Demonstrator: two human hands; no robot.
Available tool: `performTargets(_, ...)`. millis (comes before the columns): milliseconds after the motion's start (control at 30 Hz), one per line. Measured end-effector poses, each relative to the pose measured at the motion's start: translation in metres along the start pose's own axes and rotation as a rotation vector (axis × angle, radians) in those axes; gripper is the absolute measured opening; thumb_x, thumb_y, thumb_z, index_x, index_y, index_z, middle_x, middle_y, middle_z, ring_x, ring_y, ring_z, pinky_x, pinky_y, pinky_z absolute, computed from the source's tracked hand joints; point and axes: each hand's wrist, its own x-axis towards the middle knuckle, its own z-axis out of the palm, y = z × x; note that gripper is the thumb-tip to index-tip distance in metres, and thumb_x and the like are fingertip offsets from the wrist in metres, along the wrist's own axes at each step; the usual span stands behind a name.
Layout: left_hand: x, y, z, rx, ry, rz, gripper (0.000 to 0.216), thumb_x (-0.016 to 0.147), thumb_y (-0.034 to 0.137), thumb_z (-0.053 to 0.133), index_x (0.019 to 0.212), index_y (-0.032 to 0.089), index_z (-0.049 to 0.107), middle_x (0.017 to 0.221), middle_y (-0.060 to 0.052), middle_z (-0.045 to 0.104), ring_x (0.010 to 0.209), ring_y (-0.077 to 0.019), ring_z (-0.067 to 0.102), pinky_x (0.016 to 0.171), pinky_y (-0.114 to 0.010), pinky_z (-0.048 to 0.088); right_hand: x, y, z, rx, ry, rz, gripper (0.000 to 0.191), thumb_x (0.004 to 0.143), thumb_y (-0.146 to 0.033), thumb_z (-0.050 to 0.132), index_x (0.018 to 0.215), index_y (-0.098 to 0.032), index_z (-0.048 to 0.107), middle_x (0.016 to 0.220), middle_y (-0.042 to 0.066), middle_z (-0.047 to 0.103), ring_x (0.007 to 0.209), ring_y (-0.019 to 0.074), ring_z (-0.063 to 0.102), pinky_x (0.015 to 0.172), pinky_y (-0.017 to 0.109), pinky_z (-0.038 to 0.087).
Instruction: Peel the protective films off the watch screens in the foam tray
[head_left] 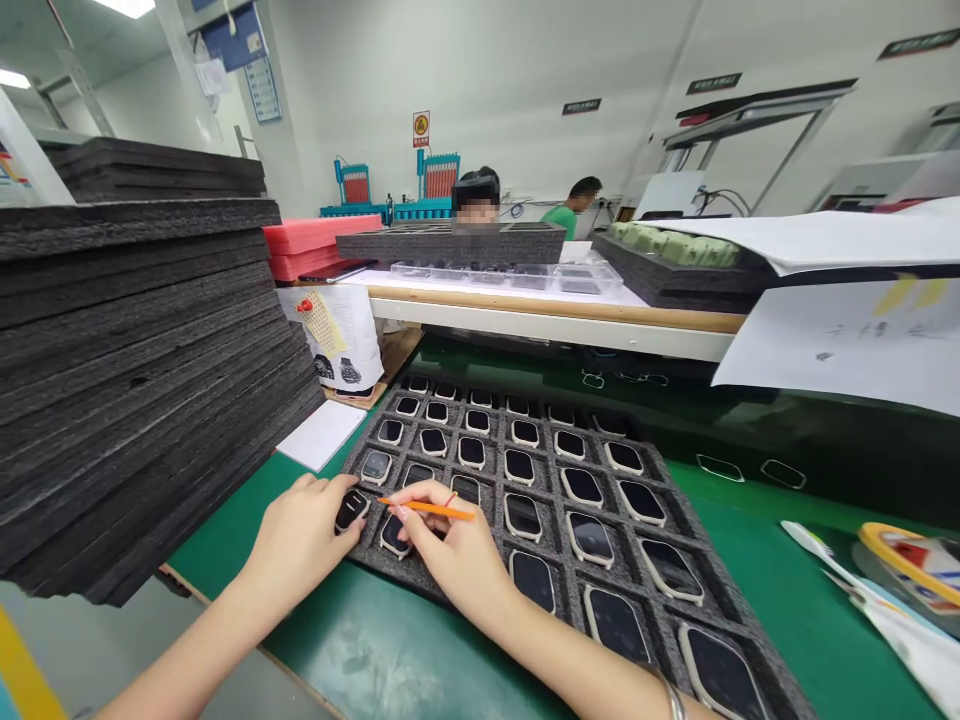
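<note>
A black foam tray (491, 508) holds rows of smartwatch cases with dark screens and pale frames. At its near left corner, my left hand (300, 530) grips one smartwatch (352, 510) between thumb and fingers; a few light marks show on its screen. My right hand (450, 555) is closed on a thin orange stick (431, 508), its tip pointing left toward that watch. Whether the tip touches the watch, I cannot tell. Beneath my right hand another watch (393, 535) is partly covered.
Tall stacks of black foam sheets (142, 390) rise on the left. A raised shelf (555, 322) crosses behind the tray, carrying foam trays and a clear plastic tray (510, 276). A tape roll (911, 560) and white tools lie right on the green mat (390, 640). Two people sit beyond.
</note>
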Motion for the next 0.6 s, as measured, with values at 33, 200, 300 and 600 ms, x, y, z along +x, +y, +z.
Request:
performTargets(33, 0.001, 0.0, -0.001, -0.02, -0.004, -0.009, 0.036, 0.084, 0.029, 0.062, 0.119, 0.021, 0.066, 0.088, -0.009, 0.072, 0.089, -0.0306, 0.067, 0.068, -0.037, 0.051, 0.001, 0.0, 0.003, 0.012, -0.02, 0.011, 0.018, 0.087, -0.034, 0.058, 0.092, -0.018, 0.066, 0.08, 0.004, 0.07, 0.068, 0.0162, 0.068, 0.065, 0.029, 0.056)
performTargets(200, 0.006, -0.009, 0.001, -0.179, -0.006, 0.017, 0.038, 0.085, 0.035, 0.059, 0.12, 0.023, 0.069, 0.089, -0.006, 0.073, 0.089, -0.0269, 0.068, 0.075, -0.036, 0.052, 0.005, 0.005, 0.014, 0.047, -0.04, 0.054, 0.011, 0.084, -0.028, 0.06, 0.087, -0.018, 0.062, 0.08, 0.004, 0.072, 0.07, 0.0164, 0.072, 0.065, 0.029, 0.059)
performTargets(300, 0.005, -0.017, 0.005, -0.2, -0.01, 0.031, 0.04, 0.087, 0.04, 0.056, 0.121, 0.023, 0.069, 0.089, -0.005, 0.074, 0.085, -0.0245, 0.068, 0.074, -0.034, 0.053, 0.004, 0.007, 0.014, 0.026, -0.044, 0.042, 0.006, 0.083, -0.025, 0.061, 0.083, -0.019, 0.06, 0.076, 0.002, 0.071, 0.071, 0.0159, 0.071, 0.067, 0.028, 0.058)
performTargets(600, 0.003, -0.024, 0.015, -0.258, 0.12, 0.057, 0.044, 0.085, 0.047, 0.058, 0.117, 0.02, 0.07, 0.086, -0.005, 0.075, 0.076, -0.0223, 0.068, 0.069, -0.032, 0.055, 0.003, 0.004, 0.013, -0.074, -0.058, -0.023, 0.005, 0.085, -0.021, 0.058, 0.081, -0.02, 0.06, 0.076, -0.001, 0.072, 0.07, 0.0143, 0.07, 0.067, 0.026, 0.055)
